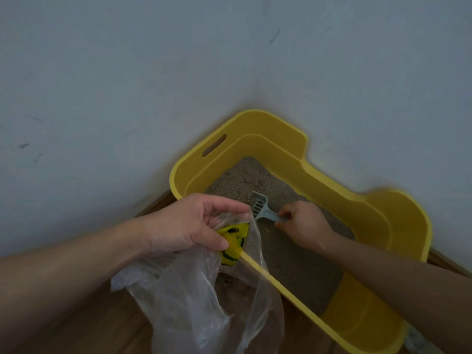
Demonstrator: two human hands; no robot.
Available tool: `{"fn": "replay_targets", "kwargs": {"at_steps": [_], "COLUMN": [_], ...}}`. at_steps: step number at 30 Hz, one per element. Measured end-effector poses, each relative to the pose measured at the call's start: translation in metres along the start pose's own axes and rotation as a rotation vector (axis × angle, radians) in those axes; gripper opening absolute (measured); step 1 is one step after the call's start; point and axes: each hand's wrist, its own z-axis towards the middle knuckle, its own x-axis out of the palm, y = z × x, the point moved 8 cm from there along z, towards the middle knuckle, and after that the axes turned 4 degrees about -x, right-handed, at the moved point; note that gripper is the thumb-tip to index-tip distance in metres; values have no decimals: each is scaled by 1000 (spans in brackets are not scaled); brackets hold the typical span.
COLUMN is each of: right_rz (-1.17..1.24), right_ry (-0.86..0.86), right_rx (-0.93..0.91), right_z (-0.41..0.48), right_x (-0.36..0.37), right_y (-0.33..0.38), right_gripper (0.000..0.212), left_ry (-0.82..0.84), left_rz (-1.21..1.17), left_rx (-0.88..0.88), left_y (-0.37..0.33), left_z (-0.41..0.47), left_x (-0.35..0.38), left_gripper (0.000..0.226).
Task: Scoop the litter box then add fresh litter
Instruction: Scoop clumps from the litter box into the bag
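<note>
A yellow litter box stands in the corner of the room, its floor covered with grey-brown litter. My right hand is inside the box, shut on the handle of a pale blue slotted scoop whose head rests on the litter. My left hand hovers over the box's near left rim, gripping the mouth of a clear plastic bag with a yellow and black print. The bag hangs down outside the box and covers part of the rim.
Pale walls meet right behind the box. Wooden floor shows at the lower left. A white object peeks out at the box's lower right corner.
</note>
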Motion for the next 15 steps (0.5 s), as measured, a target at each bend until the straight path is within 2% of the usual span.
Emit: {"fn": "replay_targets", "kwargs": {"at_steps": [7, 11, 15], "right_rz": [56, -35, -131], "right_ry": [-12, 32, 64], "right_rx": [-83, -118, -108], "right_z": [23, 24, 28], "right_x": [11, 20, 23], "right_y": [33, 39, 42], "right_gripper": [18, 20, 12], "left_ry": [35, 45, 43], "left_rz": [-37, -53, -66], "left_rx": [-24, -29, -23], "left_y": [2, 4, 3], "left_z": [1, 2, 2], "left_x": [1, 2, 2], "left_gripper": [70, 71, 72]}}
